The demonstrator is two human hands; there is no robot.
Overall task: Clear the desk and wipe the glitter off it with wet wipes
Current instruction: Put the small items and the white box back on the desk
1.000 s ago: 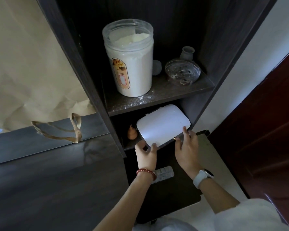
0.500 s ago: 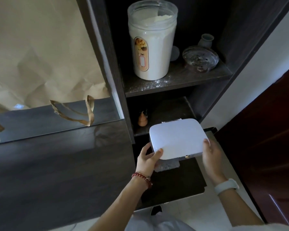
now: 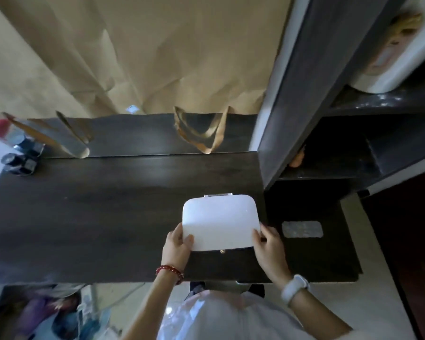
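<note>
I hold the white box (image 3: 220, 222) over the dark counter (image 3: 96, 217), near its right end, my left hand (image 3: 178, 244) and right hand (image 3: 270, 249) each in a clamped grip on a near corner.

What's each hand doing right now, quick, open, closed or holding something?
Left hand: holds the white box by its near left corner.
Right hand: holds the same box by its near right corner.
</note>
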